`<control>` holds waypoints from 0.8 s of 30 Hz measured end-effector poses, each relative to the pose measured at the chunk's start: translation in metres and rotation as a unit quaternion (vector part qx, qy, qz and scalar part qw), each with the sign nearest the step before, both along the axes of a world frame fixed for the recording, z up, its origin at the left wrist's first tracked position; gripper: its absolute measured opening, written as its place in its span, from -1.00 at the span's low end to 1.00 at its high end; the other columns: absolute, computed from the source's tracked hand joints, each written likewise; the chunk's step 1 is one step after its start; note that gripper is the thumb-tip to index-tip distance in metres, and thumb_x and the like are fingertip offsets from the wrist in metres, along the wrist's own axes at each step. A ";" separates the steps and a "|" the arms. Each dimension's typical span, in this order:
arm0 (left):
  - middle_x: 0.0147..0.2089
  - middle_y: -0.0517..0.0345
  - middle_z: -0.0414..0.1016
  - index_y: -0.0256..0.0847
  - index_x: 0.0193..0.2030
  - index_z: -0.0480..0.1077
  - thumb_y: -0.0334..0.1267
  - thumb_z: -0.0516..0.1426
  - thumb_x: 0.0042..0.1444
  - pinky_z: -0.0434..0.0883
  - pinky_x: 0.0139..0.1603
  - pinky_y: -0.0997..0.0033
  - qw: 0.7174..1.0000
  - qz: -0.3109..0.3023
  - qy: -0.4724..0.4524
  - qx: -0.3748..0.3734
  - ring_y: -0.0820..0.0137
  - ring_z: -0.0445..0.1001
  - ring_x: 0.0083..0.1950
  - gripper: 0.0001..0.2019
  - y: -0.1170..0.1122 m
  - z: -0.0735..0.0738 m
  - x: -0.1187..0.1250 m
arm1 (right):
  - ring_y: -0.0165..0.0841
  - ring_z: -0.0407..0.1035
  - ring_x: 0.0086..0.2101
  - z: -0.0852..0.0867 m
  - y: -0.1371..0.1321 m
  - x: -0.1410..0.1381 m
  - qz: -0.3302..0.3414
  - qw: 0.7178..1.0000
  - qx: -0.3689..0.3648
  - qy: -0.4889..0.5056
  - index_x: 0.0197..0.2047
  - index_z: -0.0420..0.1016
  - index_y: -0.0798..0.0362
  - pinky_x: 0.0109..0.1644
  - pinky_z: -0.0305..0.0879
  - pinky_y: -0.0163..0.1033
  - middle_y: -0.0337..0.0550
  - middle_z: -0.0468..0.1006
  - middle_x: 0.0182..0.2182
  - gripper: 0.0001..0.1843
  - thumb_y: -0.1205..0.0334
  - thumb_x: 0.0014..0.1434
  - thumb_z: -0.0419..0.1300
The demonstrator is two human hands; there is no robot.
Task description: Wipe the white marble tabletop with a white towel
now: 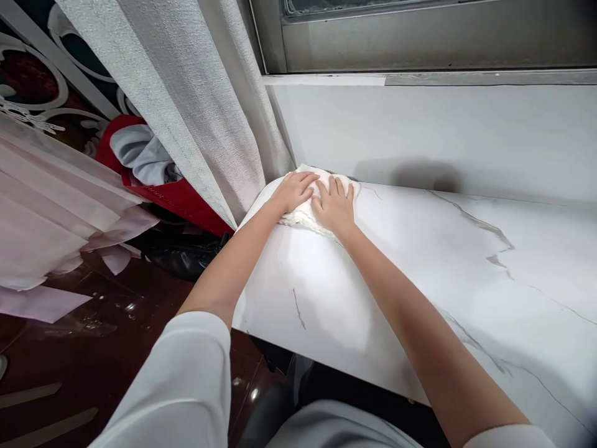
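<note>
Head view: here's the white cloth (305, 218), spread at the far left corner of the marble-patterned worktop (336, 298), and both palms are on it! The left hand (295, 191) lies flat, fingers extended, its grip open and not closed around anything; the right hand (334, 204), just beside it, lies open too, fingers fanned. A pale curtain (219, 93) hangs to the left.

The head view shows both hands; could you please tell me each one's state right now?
Left hand: open, laid on the white cloth.
Right hand: open, spread on the same cloth.
</note>
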State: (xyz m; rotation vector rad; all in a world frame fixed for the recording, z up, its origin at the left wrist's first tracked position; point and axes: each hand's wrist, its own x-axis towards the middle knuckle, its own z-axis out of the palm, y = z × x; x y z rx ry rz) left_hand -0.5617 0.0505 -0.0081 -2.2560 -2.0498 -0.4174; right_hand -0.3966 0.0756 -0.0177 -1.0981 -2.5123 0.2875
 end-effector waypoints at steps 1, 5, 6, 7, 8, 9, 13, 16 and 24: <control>0.37 -0.06 0.34 -0.27 0.32 0.27 -0.22 -0.13 0.33 0.09 0.44 0.10 1.000 -0.001 0.000 -0.001 0.24 0.25 0.40 -0.51 -0.005 0.000 0.004 | -0.02 -0.12 0.42 0.000 -0.004 0.003 -0.002 1.000 0.001 -0.001 0.44 0.16 0.14 0.43 -0.31 0.29 0.20 0.05 0.44 -0.41 0.13 0.42 -0.12; 0.41 -0.09 0.27 -0.27 0.36 0.21 -0.18 -0.17 0.37 0.01 0.48 0.04 1.000 0.024 0.002 -0.005 0.23 0.18 0.45 -0.50 -0.039 0.000 0.025 | -0.03 -0.09 0.41 0.000 -0.028 0.021 0.012 1.000 0.013 -0.006 0.43 0.18 0.12 0.43 -0.29 0.27 0.21 0.08 0.43 -0.42 0.15 0.41 -0.07; 0.42 -0.10 0.26 -0.26 0.36 0.20 -0.17 -0.18 0.37 0.00 0.49 0.02 0.999 0.033 0.005 -0.006 0.22 0.16 0.45 -0.50 -0.050 0.000 0.031 | -0.03 -0.07 0.40 0.000 -0.036 0.027 0.020 1.000 0.020 -0.004 0.42 0.19 0.12 0.43 -0.29 0.26 0.21 0.09 0.42 -0.42 0.15 0.41 -0.07; 0.42 -0.09 0.25 -0.25 0.37 0.19 -0.18 -0.19 0.37 0.00 0.49 0.01 0.999 0.038 0.009 -0.007 0.22 0.15 0.46 -0.50 -0.062 0.000 0.037 | -0.02 -0.06 0.40 0.000 -0.045 0.032 0.029 0.999 0.027 -0.001 0.42 0.20 0.13 0.43 -0.28 0.26 0.21 0.11 0.41 -0.43 0.14 0.41 -0.06; 0.43 -0.09 0.25 -0.25 0.37 0.19 -0.18 -0.19 0.37 0.01 0.49 0.00 0.999 0.042 0.014 -0.009 0.22 0.15 0.47 -0.50 -0.074 0.000 0.043 | -0.02 -0.05 0.39 -0.001 -0.054 0.038 0.038 0.999 0.034 0.004 0.42 0.21 0.13 0.43 -0.27 0.26 0.22 0.12 0.41 -0.43 0.14 0.41 -0.06; 0.43 -0.10 0.25 -0.25 0.37 0.19 -0.19 -0.20 0.37 0.01 0.49 0.00 0.999 0.046 0.019 -0.009 0.21 0.15 0.47 -0.50 -0.087 0.000 0.049 | -0.01 -0.03 0.39 -0.002 -0.063 0.044 0.046 0.998 0.039 0.008 0.41 0.22 0.14 0.43 -0.27 0.26 0.23 0.13 0.40 -0.43 0.14 0.41 -0.06; 0.43 -0.10 0.24 -0.25 0.37 0.19 -0.19 -0.23 0.38 0.03 0.48 -0.03 0.997 0.077 0.028 -0.005 0.18 0.15 0.47 -0.50 -0.135 0.001 0.078 | 0.01 0.00 0.38 -0.003 -0.100 0.071 0.086 0.994 0.057 0.020 0.40 0.24 0.13 0.42 -0.22 0.28 0.23 0.16 0.39 -0.44 0.12 0.41 -0.06; 0.44 -0.16 0.22 -0.32 0.37 0.19 -0.20 -0.24 0.38 0.02 0.49 -0.04 0.995 0.093 0.031 -0.009 0.15 0.15 0.47 -0.48 -0.167 0.002 0.103 | 0.03 -0.02 0.39 -0.002 -0.124 0.093 0.112 0.992 0.058 0.018 0.40 0.23 0.14 0.42 -0.20 0.30 0.23 0.15 0.40 -0.43 0.11 0.42 -0.07; 0.44 -0.18 0.21 -0.28 0.40 0.16 -0.22 -0.23 0.36 0.06 0.48 -0.10 0.991 0.121 0.050 -0.018 0.10 0.13 0.49 -0.47 -0.213 0.005 0.163 | 0.07 -0.04 0.39 0.003 -0.156 0.151 0.177 0.983 0.056 0.003 0.42 0.21 0.18 0.41 -0.15 0.36 0.26 0.12 0.40 -0.40 0.09 0.43 -0.13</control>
